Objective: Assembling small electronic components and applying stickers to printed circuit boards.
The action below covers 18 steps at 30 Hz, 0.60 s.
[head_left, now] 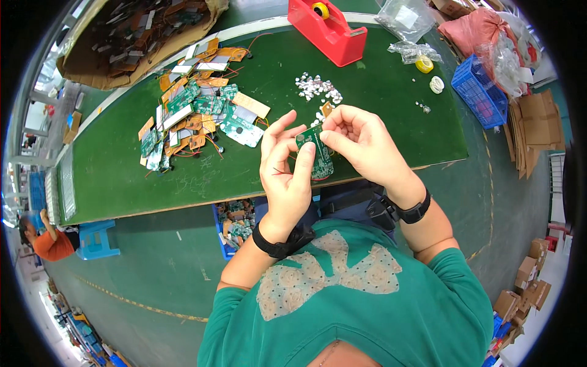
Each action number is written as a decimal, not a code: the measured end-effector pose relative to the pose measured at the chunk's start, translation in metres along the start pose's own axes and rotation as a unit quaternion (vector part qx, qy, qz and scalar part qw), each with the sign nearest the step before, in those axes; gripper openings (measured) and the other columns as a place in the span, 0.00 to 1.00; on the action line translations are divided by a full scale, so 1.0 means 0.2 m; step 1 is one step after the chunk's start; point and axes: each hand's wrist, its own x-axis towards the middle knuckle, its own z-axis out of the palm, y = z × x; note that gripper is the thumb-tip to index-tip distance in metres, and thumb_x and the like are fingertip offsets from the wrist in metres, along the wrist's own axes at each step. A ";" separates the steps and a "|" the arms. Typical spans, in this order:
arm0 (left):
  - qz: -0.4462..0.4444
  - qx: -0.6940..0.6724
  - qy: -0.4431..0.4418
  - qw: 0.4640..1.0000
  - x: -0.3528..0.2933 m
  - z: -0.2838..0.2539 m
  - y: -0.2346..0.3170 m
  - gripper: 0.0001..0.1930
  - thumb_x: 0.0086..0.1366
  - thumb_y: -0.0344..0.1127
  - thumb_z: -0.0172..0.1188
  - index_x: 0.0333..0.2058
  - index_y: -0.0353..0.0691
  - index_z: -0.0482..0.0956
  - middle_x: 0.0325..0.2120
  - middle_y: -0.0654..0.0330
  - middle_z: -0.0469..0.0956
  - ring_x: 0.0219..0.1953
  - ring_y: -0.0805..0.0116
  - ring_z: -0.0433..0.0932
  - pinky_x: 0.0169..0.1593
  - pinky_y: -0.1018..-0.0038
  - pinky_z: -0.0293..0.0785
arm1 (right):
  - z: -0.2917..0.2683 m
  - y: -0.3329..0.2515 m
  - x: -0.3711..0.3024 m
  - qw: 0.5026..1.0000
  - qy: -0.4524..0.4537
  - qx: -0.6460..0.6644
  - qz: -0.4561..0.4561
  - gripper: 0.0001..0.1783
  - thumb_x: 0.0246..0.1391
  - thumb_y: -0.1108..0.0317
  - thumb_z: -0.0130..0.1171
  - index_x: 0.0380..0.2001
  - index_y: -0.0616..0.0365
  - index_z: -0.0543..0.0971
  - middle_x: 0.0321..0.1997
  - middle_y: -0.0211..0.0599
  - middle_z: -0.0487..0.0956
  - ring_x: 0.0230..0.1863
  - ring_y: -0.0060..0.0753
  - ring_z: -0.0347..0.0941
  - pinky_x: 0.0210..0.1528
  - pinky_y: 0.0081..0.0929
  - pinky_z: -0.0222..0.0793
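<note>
My left hand [286, 174] grips a green circuit board [319, 160] between thumb and fingers, above the near edge of the table. Thumb and forefinger of my right hand [367, 142] are pinched together at the board's upper right edge; whatever small part lies between them is hidden. A small orange-brown piece [327, 110] shows just above the board, partly covered by my right fingers. A thin red wire [279, 172] crosses my left palm. Beyond my hands lies a scatter of small white pieces [317, 87] on the green tabletop [257, 177].
Left of my hands is a heap of circuit boards with orange parts and wires [194, 116]. A large carton [79, 61] of similar parts stands behind it. At the back are a red tape dispenser [333, 33] and tape rolls [436, 84]. A blue crate [480, 92] stands right.
</note>
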 end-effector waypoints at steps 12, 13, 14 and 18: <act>-0.075 -0.118 0.018 0.990 -0.03 0.03 0.00 0.05 0.63 0.27 0.58 0.29 0.34 0.78 0.57 0.51 0.65 0.52 0.68 0.71 0.55 0.72 0.68 | 0.04 0.09 -0.02 0.999 0.003 0.037 0.000 0.06 0.57 0.71 0.57 0.29 0.61 0.73 0.25 0.21 0.70 0.27 0.09 0.62 0.29 0.13 0.61; -0.076 -0.118 0.020 0.990 -0.03 0.02 -0.01 0.05 0.63 0.27 0.58 0.29 0.34 0.78 0.57 0.51 0.65 0.52 0.68 0.71 0.55 0.72 0.68 | 0.04 0.09 -0.02 0.999 0.001 0.036 0.002 0.06 0.57 0.71 0.57 0.29 0.61 0.73 0.25 0.21 0.70 0.27 0.09 0.62 0.29 0.13 0.61; -0.091 -0.125 0.023 0.988 -0.03 0.02 -0.02 0.05 0.63 0.27 0.57 0.27 0.34 0.78 0.57 0.52 0.65 0.51 0.70 0.71 0.53 0.73 0.68 | 0.04 0.08 -0.02 0.998 -0.003 0.059 0.008 0.06 0.58 0.70 0.56 0.29 0.61 0.74 0.25 0.22 0.71 0.26 0.10 0.63 0.29 0.13 0.62; -0.146 -0.141 0.042 0.978 -0.03 0.02 -0.03 0.08 0.63 0.27 0.57 0.23 0.35 0.76 0.56 0.53 0.67 0.45 0.76 0.72 0.48 0.77 0.68 | -0.01 0.07 -0.01 0.993 -0.028 0.094 0.064 0.08 0.60 0.68 0.55 0.31 0.62 0.77 0.25 0.23 0.74 0.27 0.11 0.67 0.30 0.14 0.64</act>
